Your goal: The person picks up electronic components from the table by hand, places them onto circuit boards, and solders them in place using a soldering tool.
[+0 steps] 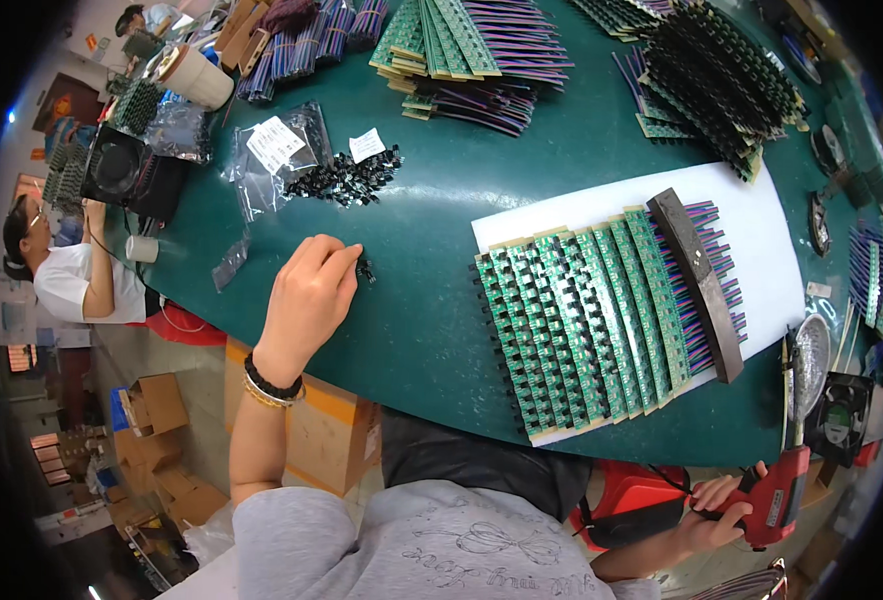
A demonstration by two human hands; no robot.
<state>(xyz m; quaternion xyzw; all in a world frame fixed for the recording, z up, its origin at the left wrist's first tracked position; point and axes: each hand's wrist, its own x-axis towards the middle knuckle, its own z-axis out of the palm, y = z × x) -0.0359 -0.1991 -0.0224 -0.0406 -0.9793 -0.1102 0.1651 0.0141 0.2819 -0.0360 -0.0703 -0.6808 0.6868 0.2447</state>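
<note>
My left hand (311, 290) is over the table with thumb and forefinger pinched together. A few small black parts (365, 270) lie right at its fingertips; whether one is in the pinch cannot be made out. At the lower right, my right hand (716, 512) is wrapped round a red gun-shaped tool (775, 500), by the table's front edge. Between the hands, green circuit board strips (611, 320) lie side by side on a white sheet (761, 250). Black parts sit in rows on the left-hand strips. A dark bar (696, 285) lies across their purple wires.
Beyond my left hand are a heap of black parts (346, 178) and a clear plastic bag (281, 155). More board strips (451, 45) and a dark stack (721, 85) stand at the back. A fan (126, 170) and a seated person (71, 260) are at left.
</note>
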